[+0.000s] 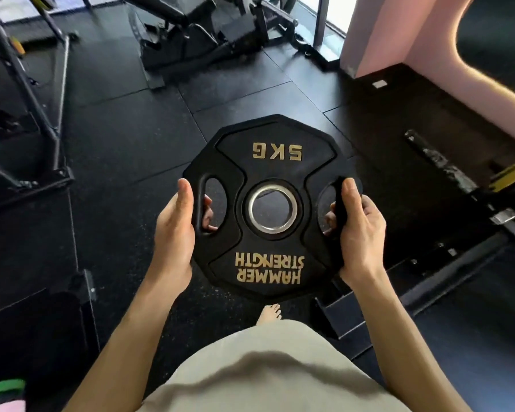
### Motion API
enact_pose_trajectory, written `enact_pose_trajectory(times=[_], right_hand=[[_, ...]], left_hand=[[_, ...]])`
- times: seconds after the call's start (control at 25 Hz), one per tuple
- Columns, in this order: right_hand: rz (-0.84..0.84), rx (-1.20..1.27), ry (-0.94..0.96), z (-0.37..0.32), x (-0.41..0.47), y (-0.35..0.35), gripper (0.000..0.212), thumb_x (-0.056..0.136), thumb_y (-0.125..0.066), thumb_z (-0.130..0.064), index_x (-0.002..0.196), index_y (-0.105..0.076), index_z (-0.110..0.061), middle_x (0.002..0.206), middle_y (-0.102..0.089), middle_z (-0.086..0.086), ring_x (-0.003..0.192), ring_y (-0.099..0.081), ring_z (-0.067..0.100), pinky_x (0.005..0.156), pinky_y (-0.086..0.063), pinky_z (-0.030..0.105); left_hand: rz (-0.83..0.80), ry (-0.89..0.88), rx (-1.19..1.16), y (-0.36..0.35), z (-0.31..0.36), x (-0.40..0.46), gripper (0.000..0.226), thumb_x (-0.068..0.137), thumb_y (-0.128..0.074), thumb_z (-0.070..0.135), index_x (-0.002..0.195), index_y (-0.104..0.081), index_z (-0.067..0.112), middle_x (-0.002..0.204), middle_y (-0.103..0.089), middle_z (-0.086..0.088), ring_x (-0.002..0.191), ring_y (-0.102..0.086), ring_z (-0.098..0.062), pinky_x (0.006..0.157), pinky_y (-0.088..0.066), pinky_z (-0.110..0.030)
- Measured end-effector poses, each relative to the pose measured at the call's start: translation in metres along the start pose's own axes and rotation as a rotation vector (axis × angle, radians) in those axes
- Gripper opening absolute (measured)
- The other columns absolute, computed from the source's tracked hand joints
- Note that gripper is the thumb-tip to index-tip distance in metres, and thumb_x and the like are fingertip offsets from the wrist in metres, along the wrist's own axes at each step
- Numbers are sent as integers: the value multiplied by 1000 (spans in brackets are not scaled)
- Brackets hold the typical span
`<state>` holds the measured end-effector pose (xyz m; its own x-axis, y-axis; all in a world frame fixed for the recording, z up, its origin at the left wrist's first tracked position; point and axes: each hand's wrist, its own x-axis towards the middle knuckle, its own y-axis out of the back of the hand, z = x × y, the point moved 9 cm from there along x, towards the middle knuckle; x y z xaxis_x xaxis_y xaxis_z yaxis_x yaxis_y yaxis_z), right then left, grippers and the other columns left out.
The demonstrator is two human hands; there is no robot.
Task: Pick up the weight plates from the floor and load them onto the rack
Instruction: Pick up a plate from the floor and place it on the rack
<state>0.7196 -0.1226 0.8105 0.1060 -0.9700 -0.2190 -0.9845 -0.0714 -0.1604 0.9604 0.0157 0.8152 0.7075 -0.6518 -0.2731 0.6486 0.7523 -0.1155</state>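
A black 5 kg weight plate (272, 173) with gold lettering and a steel-ringed centre hole is held flat in front of me, above the floor. My left hand (174, 230) grips its left handle slot, thumb on top and fingers curled through the opening. My right hand (359, 230) grips the right handle slot the same way. The lettering reads upside down from my view. No rack peg shows clearly in this view.
Black rubber floor tiles (125, 138) lie below. A black machine frame (42, 114) stands at left, a bench machine (197, 34) at the back. At right are a pink wall (422, 55) and a barbell sleeve (446, 168) low on a frame. My bare foot (269, 313) is under the plate.
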Motion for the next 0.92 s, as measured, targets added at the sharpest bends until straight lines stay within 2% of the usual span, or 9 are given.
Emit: enact_pose_trajectory(times=[0.24, 0.44, 0.52, 0.6, 0.68, 0.8, 0.92], right_hand=[[10, -28, -14, -26, 125, -63, 38, 93, -59, -47, 71, -51, -18, 56, -52, -7, 54, -50, 8, 48, -45, 25], [53, -13, 2, -36, 245, -114, 38, 91, -60, -50, 71, -53, -18, 60, -54, -3, 55, -50, 10, 49, -44, 26], [118, -15, 11, -39, 309, -138, 39, 92, -59, -50, 71, -52, -17, 58, -54, -2, 53, -49, 11, 49, -43, 27], [134, -4, 7, -46, 321, -147, 40, 91, -59, -51, 72, -52, -17, 58, -54, -2, 52, -49, 12, 49, -43, 27], [196, 19, 5, -57, 378, -170, 39, 91, -59, -51, 72, -53, -18, 58, -55, -2, 53, -49, 12, 49, -43, 27], [308, 53, -4, -72, 445, -184, 38, 91, -59, -52, 71, -53, -19, 58, -54, -3, 54, -49, 11, 46, -43, 25], [371, 65, -10, -82, 514, -188, 39, 87, -61, -55, 72, -54, -20, 59, -54, -2, 54, -50, 11, 46, -42, 24]], left_hand=[[12, -1, -23, -48, 38, 129, 50, 78, -49, 65, 77, -62, 17, 63, -56, 5, 59, -52, -9, 54, -49, -22], [-60, -14, -22, -99, 60, 267, 48, 84, -49, 62, 78, -60, 16, 63, -54, 4, 58, -51, -9, 54, -48, -22], [-161, -3, 6, -131, 72, 347, 46, 89, -48, 59, 80, -59, 15, 65, -54, 4, 59, -50, -9, 56, -48, -22], [-160, -26, 13, -141, 84, 365, 43, 94, -46, 55, 81, -59, 15, 66, -54, 4, 60, -51, -8, 56, -48, -22], [-239, -27, 25, -176, 106, 434, 42, 96, -45, 52, 80, -58, 15, 65, -55, 5, 60, -52, -7, 57, -48, -21], [-344, 1, 58, -230, 128, 513, 40, 97, -45, 50, 78, -57, 16, 65, -57, 7, 62, -53, -8, 60, -49, -23], [-432, -2, 75, -287, 139, 578, 41, 93, -45, 53, 79, -56, 15, 65, -55, 7, 59, -52, -6, 57, -48, -20]])
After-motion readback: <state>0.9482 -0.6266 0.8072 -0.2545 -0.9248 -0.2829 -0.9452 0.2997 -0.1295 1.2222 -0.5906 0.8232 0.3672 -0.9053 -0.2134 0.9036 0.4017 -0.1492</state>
